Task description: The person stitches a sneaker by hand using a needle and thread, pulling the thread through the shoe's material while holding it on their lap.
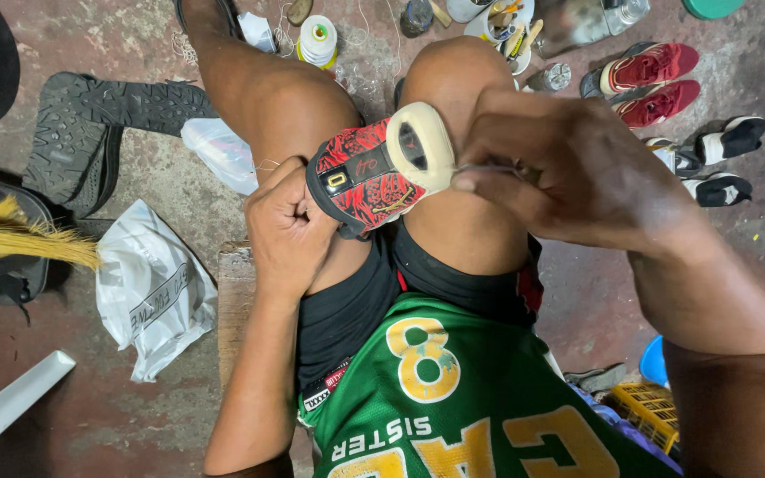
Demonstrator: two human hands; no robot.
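Fingers (480, 177) of the right hand (577, 177) were pinched tight on a thin metal needle or awl (487, 168) — its tip met the pale sole edge of a red-and-black patterned shoe (369, 173). The shoe sat wedged between the person's bare knees, sole side toward the right hand, heel end down by the left hand (287, 232). Left hand was curled into a closed grip against the shoe's black collar, holding it steady; what lay inside the fist could not be told.

Further out — a green jersey (453, 398) with yellow figures filled the lower frame. On the concrete floor (135, 35): a white plastic bag (152, 292) left of the thigh, a pair of dark rubber soles (90, 133) beyond it, a yellow broom head (11, 235) at the left edge. A spool of pale thread (318, 40) stood near the top, a pair of red shoes (652, 84) upper right, black-and-white sandals (719, 164) below them, a yellow crate (652, 412) lower right.
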